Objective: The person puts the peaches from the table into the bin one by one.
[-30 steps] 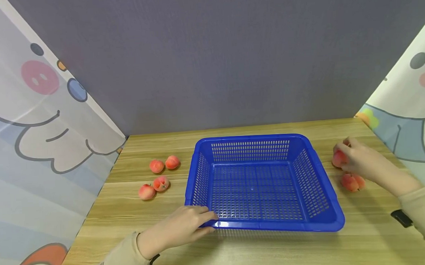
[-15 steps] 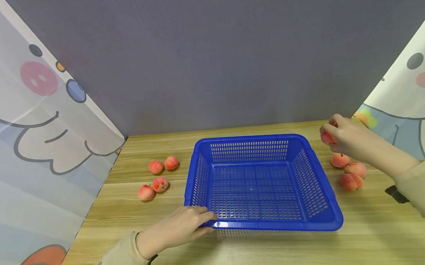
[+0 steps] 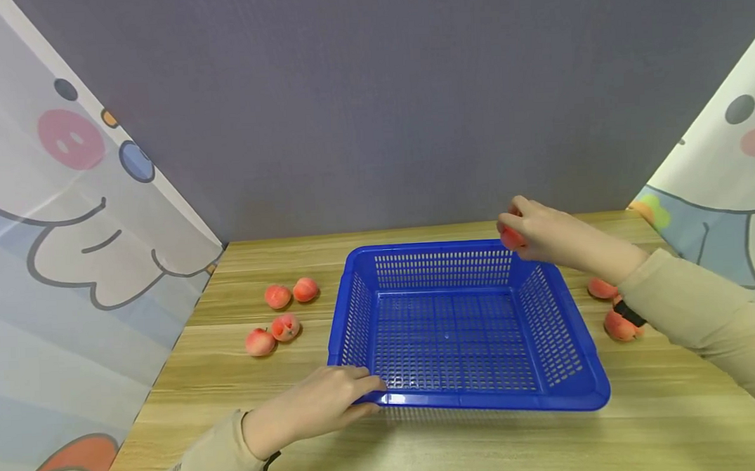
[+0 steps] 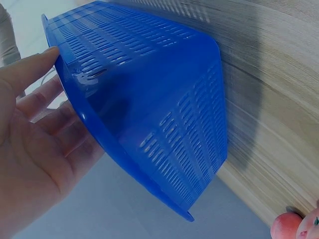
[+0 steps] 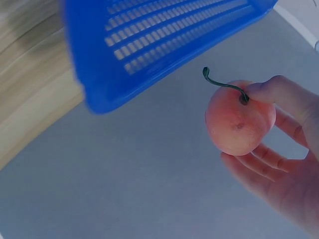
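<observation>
Since half a second ago, the right hand (image 3: pixel 538 232) has carried a green-stemmed peach (image 5: pixel 239 122) leftward to the far right corner of the blue plastic basket (image 3: pixel 467 400). Wood-grain table (image 3: pixel 463 451) lies beneath, a grey wall (image 3: pixel 372 123) beyond, cartoon-printed sheets (image 3: pixel 69 277) left and right. Thumb by the stem, fingers underneath, that hand grasps the peach; its forearm crosses before the right-hand peaches (image 3: pixel 620 325). Palm down, the left hand (image 3: pixel 318 403) pinches the basket's near rim.
</observation>
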